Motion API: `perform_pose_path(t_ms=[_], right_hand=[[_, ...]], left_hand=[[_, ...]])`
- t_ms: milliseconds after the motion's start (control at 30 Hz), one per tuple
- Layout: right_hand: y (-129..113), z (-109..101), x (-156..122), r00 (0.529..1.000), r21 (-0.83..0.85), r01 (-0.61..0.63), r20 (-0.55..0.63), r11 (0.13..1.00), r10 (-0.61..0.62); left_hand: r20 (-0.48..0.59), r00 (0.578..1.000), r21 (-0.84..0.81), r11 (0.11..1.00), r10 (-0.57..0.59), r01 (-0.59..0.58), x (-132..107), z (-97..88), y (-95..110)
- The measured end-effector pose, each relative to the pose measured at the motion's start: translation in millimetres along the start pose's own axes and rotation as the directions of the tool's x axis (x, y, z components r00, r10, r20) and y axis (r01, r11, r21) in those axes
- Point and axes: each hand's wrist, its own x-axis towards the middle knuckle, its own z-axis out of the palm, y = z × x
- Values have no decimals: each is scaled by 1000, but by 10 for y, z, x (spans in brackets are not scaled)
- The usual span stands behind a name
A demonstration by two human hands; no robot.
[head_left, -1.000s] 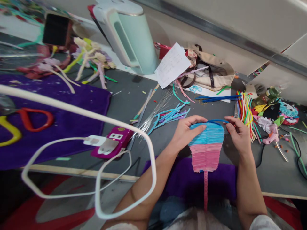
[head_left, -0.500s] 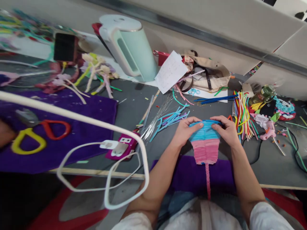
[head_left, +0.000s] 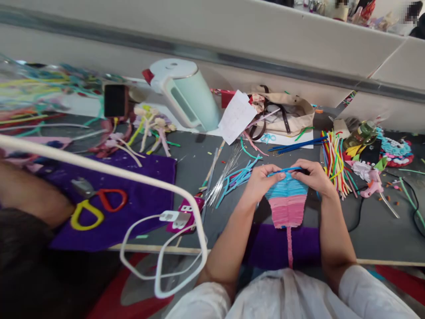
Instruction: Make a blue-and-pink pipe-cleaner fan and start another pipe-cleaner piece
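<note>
Both my hands hold a fan-shaped piece woven from pipe cleaners (head_left: pixel 287 204), blue across the top, pink below, with a pink stem hanging toward me. My left hand (head_left: pixel 262 181) pinches its upper left edge. My right hand (head_left: pixel 314 177) pinches the upper right edge. A dark blue pipe cleaner (head_left: pixel 288 169) runs along the top between my fingertips. The piece lies over a grey table (head_left: pixel 375 230) and a purple cloth (head_left: pixel 268 246) near my lap.
Loose blue pipe cleaners (head_left: pixel 237 175) lie left of my hands, a multicoloured bundle (head_left: pixel 334 159) to the right. A mint kettle (head_left: pixel 186 97), a beige bag (head_left: pixel 282 116), scissors (head_left: pixel 96 206) on another purple cloth, a magenta power strip (head_left: pixel 186 215) with white cable, and another person's arm (head_left: pixel 29 195) at left.
The camera view has tilted up and shifted, so the table sits lower in frame. My right hand came in from the side onto the piece's top edge; both hands now pinch it.
</note>
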Motion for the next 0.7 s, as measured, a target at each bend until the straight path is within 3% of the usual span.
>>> perform_pose_path(t_ms=[233,467,700], right_hand=[[161,-109,6,987,97,-84,-129,992,96],[112,-227,-21,989,48,-19,-144,999,26],[96,-221,-65,977,178,-121,-154,977,149]], left_hand=[[104,995,71,997,-9,2,248,62,174],[186,981,253,963,45,-92,348,173,274],[234,970,293,947,60,-129,349,131,298]])
